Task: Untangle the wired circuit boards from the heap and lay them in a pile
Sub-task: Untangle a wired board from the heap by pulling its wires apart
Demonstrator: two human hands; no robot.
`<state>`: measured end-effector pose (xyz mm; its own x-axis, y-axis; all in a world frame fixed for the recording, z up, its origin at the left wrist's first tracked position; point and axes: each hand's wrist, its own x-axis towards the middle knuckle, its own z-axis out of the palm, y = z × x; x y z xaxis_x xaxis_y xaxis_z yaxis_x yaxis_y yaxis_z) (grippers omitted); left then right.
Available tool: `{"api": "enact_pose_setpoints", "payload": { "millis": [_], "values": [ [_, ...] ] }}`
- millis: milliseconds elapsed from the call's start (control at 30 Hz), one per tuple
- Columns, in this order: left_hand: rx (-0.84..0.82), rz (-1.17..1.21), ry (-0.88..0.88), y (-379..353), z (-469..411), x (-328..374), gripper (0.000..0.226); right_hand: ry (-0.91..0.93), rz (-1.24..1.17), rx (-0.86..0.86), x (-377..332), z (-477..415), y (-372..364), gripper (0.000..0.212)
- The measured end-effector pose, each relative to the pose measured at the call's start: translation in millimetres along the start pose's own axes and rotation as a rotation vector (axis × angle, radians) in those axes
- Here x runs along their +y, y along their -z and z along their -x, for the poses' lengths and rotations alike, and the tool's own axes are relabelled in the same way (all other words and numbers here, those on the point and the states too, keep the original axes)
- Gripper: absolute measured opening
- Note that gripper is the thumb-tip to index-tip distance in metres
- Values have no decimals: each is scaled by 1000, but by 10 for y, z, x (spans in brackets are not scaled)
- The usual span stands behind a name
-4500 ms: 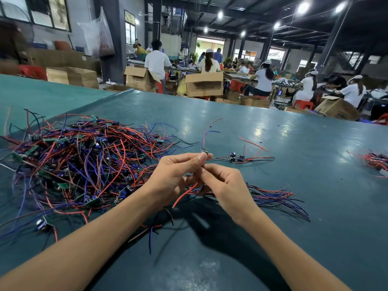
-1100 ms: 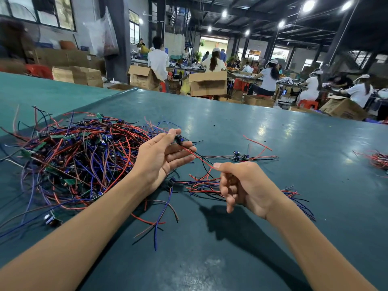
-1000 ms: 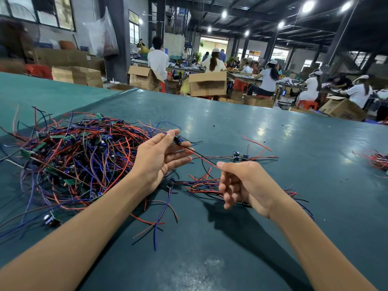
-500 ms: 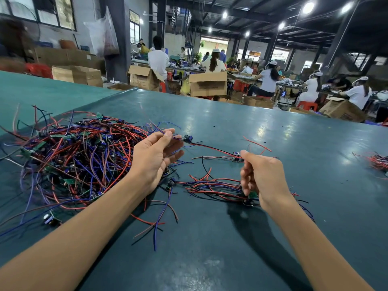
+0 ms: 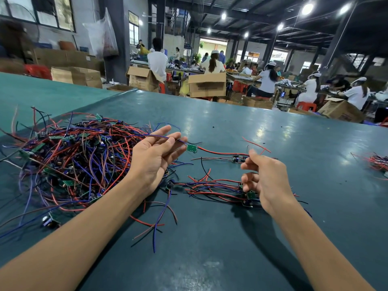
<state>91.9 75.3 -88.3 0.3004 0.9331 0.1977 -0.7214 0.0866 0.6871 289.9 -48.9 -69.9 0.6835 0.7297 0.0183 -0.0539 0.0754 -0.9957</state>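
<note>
Wires (image 5: 220, 153) pinched in right grip (image 5: 265, 175), draped over slack left grip (image 5: 154, 157).

Left hand (image 5: 154, 158) palm-up, right hand (image 5: 263, 175) curled

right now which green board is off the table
The green board strung between the hands: right hand pinches its red wire, left hand carries its purple wire. The rest lie in the heap or pile.

Hands: we count two, left hand (image 5: 155, 156) and right hand (image 5: 264, 175).
Heap (image 5: 69, 160): one; its boards we cannot count.
Pile (image 5: 220, 187): one.
Lifted board (image 5: 192, 148): one.
Lone board (image 5: 237, 159) past the pile: one.
Side bundle (image 5: 378, 161) at the right edge: one.
Table (image 5: 231, 122): one.
</note>
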Motion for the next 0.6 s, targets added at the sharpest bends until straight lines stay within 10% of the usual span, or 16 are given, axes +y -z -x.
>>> {"api": "enact_pose_setpoints", "payload": {
  "millis": [600],
  "values": [
    [-50,-116,-43,7,24,-32,14,-1,-119,96,-10,-39,74,36]
  ]
}}
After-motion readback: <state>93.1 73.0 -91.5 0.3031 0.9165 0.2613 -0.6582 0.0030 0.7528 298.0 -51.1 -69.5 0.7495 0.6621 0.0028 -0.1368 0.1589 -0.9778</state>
